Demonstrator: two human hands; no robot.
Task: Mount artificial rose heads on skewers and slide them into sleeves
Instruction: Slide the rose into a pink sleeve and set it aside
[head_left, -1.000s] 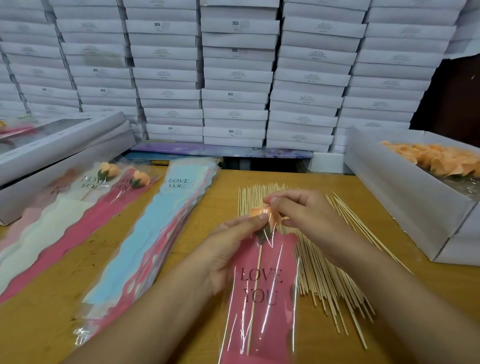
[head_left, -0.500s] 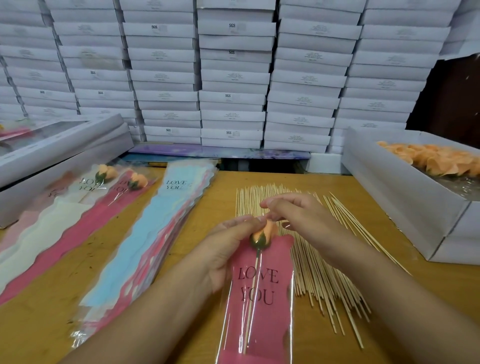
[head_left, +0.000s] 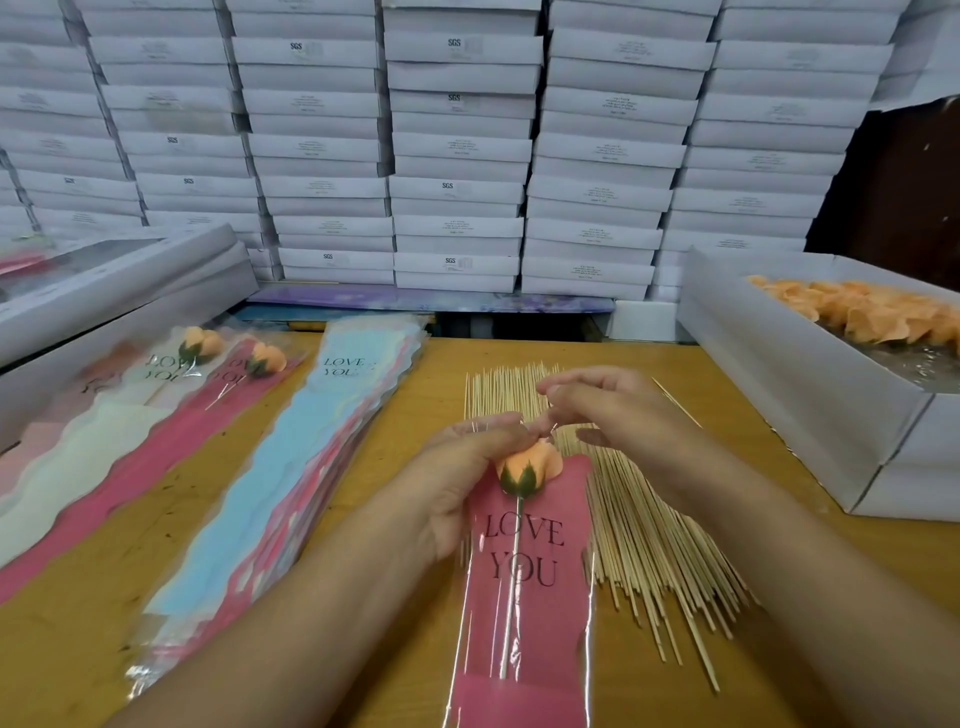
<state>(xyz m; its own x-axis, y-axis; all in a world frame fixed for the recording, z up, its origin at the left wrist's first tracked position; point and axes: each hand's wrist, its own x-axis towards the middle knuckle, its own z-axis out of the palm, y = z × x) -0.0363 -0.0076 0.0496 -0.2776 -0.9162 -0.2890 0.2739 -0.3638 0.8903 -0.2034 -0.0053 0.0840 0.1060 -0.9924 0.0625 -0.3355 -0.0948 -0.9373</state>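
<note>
An orange rose head (head_left: 530, 467) with green sepals sits on a skewer (head_left: 511, 587) inside a pink "LOVE YOU" sleeve (head_left: 524, 623) lying on the wooden table (head_left: 78, 649). My left hand (head_left: 457, 483) holds the sleeve's upper left edge beside the rose. My right hand (head_left: 597, 410) pinches the clear film at the sleeve's mouth just above the rose. A pile of bare skewers (head_left: 649, 530) lies under and right of the sleeve.
A grey box of orange rose heads (head_left: 872, 317) stands at the right. A stack of unused sleeves (head_left: 291, 467) lies left of centre. Two sleeved roses (head_left: 202, 345) lie at far left beside long grey boxes (head_left: 119, 291). White cartons (head_left: 457, 156) are stacked behind.
The rose on its skewer has slid deeper into the pink sleeve, toward me. My right hand has come off the rose head and now pinches the film at the sleeve's mouth.
</note>
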